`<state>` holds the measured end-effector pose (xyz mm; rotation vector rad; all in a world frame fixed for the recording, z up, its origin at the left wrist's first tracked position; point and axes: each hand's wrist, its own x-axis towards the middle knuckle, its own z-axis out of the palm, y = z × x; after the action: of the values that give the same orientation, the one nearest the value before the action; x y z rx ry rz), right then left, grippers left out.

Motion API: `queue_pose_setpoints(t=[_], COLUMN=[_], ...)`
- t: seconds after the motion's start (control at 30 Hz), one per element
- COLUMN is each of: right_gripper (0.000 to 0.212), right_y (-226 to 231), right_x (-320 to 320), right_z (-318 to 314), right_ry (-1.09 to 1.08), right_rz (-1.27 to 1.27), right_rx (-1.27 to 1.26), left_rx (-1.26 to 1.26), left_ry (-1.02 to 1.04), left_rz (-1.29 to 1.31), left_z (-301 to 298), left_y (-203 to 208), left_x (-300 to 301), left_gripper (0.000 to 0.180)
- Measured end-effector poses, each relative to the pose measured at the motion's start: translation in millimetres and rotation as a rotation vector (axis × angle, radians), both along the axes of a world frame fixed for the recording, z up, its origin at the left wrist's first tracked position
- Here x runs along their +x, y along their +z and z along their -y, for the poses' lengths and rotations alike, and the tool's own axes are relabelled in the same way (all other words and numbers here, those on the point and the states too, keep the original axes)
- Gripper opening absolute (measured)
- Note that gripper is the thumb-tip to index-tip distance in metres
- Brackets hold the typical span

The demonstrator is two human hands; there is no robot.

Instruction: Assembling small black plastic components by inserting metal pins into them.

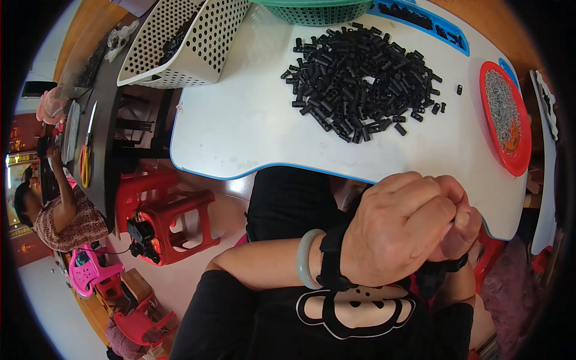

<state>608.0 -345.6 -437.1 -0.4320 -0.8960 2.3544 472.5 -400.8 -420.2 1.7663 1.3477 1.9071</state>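
My left hand [390, 228] is closed, its fingers curled in beside my right hand just off the near right edge of the white table [240, 126]. Partly behind it, my right hand [465, 231] is closed too, thumb and fingertips pinched. A speck of something dark shows between the fingertips, but the fingers hide what it is. Beyond my hands spreads a heap of small black plastic cylinders [336, 96] with holes, a few lying loose at its edges. Nearest on the right stands a red oval dish [521, 157] full of tiny grey metal pieces, with something orange among them.
A white perforated basket [219, 42] holding black pieces is at the back left, beside a green basket [318, 14]. A blue compartment tray [461, 49] lies at the far edge. Scissors [86, 159] rest on a dark side table. Red stools [186, 222] and another person [69, 219] are left.
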Motion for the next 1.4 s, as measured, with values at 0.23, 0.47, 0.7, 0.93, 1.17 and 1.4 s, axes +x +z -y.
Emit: queue_pose_setpoints(t=[0.23,0.47,0.7,0.93,1.17,1.4], right_gripper=[0.039,0.046,0.041,0.038,0.039,0.025], right_y=[3,22,29,40,48,73], right_x=[-4,2,8,7,2,-19], right_z=[-2,-18,-23,-22,-31,-40], right_ry=[-0.021,0.091,0.158,0.060,0.082,0.010], right_rz=[-0.042,-0.387,-0.482,-0.497,-0.325,0.310], right_rx=[-0.079,-0.145,-0.180,-0.126,0.029,0.200], left_rx=[0.026,-0.079,-0.151,-0.196,-0.239,-0.301], left_ry=[-0.073,-0.163,-0.170,-0.163,-0.077,0.054], left_rz=[0.057,0.130,0.102,0.103,0.098,-0.039], left_z=[-8,-1,2,0,-3,-6], left_y=[-5,13,2,-3,-11,-35], left_x=[-2,-12,-11,-10,-19,-33], left_gripper=[0.034,0.043,0.035,0.023,0.021,0.032])
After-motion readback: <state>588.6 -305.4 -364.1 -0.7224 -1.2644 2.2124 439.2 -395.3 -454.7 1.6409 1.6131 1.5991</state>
